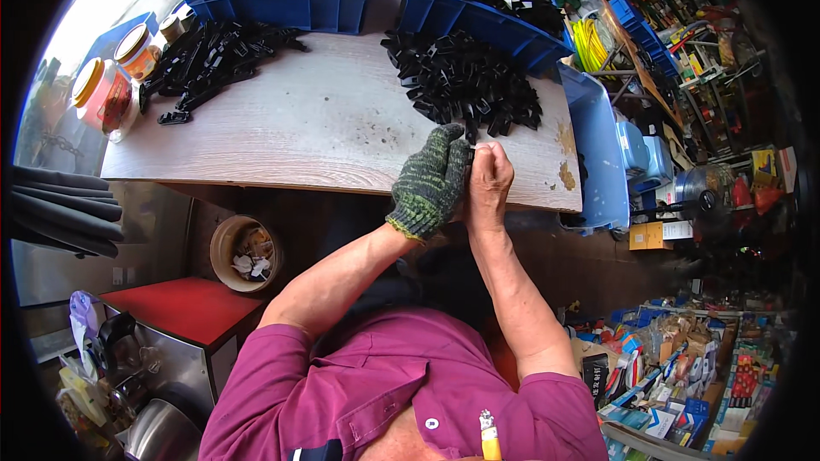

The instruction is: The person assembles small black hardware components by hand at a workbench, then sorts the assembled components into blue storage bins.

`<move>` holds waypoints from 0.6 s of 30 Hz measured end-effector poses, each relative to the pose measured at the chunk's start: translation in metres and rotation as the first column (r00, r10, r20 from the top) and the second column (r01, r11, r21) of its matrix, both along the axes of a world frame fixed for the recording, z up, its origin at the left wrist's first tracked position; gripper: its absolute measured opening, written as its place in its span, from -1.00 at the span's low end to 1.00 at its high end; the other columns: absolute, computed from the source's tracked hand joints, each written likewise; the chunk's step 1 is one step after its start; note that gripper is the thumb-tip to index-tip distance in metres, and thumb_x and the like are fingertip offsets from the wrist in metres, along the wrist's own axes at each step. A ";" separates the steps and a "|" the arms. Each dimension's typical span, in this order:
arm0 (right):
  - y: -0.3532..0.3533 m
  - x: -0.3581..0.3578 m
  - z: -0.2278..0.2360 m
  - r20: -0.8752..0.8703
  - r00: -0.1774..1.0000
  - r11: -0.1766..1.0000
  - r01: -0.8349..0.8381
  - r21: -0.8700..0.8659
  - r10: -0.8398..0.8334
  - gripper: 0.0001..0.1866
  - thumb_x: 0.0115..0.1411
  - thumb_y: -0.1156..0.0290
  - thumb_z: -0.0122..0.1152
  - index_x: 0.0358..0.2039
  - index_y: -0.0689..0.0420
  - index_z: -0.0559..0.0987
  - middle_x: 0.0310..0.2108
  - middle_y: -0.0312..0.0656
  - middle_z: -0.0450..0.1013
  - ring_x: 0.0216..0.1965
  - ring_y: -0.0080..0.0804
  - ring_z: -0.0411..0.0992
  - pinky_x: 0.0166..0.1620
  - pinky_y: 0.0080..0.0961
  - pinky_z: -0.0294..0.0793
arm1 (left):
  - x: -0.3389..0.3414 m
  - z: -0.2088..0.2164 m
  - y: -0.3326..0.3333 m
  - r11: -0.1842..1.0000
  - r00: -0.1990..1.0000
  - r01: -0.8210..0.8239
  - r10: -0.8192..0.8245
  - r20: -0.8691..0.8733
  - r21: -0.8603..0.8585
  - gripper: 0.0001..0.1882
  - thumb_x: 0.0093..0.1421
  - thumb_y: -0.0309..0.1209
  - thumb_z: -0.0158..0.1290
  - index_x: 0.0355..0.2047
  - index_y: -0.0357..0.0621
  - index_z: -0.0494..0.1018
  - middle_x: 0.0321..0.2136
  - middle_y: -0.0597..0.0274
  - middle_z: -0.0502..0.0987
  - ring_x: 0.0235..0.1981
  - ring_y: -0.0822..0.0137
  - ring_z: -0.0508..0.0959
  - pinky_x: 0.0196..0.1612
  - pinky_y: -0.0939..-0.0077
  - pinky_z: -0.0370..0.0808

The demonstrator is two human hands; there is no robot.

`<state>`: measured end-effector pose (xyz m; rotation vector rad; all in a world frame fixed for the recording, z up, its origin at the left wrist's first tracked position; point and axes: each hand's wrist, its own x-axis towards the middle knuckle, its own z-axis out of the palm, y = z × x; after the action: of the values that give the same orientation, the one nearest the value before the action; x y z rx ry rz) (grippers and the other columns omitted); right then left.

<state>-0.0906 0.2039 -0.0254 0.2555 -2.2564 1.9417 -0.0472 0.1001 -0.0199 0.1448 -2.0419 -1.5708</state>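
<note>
My left hand point(430, 177), in a dark green knitted glove, is closed near the front edge of the table, with a small black plastic part point(469, 159) gripped at its side. My bare right hand point(489, 177) presses against it, fingers curled in, closed on the same part. Most of that part is hidden between the hands. Just beyond them spreads a heap of black plastic parts point(465, 77). Another pile of longer black parts point(218, 60) lies at the far left of the table.
Two blue crates point(286, 7) point(478, 21) full of black parts stand along the back of the pale wooden table point(316, 119). Jars point(101, 96) sit at the left edge. A light blue bin point(602, 154) adjoins the right side. Below left stands a waste bucket point(224, 260).
</note>
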 end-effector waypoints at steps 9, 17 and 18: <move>0.002 0.000 0.024 0.301 0.951 0.973 -0.003 -0.230 0.074 -0.67 0.32 0.27 -0.01 -0.59 0.08 0.36 -0.75 -0.39 0.20 -0.74 -0.58 0.23 -0.58 -0.53 0.37 | 0.019 0.004 -0.024 0.963 0.961 0.248 -0.258 0.100 0.106 -0.58 0.35 -0.23 0.04 0.12 -0.17 0.38 -0.26 -0.13 0.61 -0.30 -0.07 0.63 -0.23 0.10 0.52; 0.068 -0.064 0.071 0.264 0.855 0.783 0.517 -0.347 -0.447 -0.72 0.22 0.20 0.24 -0.43 0.11 0.41 -0.79 -0.31 0.21 -0.81 -0.48 0.26 -0.62 -0.26 0.63 | 0.046 -0.001 -0.067 0.934 0.974 0.156 -0.199 0.106 0.320 -0.67 0.35 -0.42 0.07 0.11 -0.17 0.45 -0.36 0.32 0.59 -0.38 0.56 0.51 -0.25 0.60 0.49; 0.070 -0.061 0.067 0.255 0.887 0.843 0.450 -0.295 -0.385 -0.73 0.19 0.23 0.31 -0.36 0.14 0.46 -0.77 -0.32 0.24 -0.80 -0.51 0.27 -0.62 -0.32 0.63 | 0.045 0.001 -0.066 0.935 0.975 0.152 -0.194 0.105 0.321 -0.67 0.35 -0.42 0.07 0.11 -0.17 0.45 -0.36 0.32 0.59 -0.38 0.56 0.51 -0.25 0.60 0.49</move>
<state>-0.1514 0.2744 0.0412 -0.4489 -1.8042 2.1213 -0.0020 0.0339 -0.0190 0.1973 -1.9354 -2.0411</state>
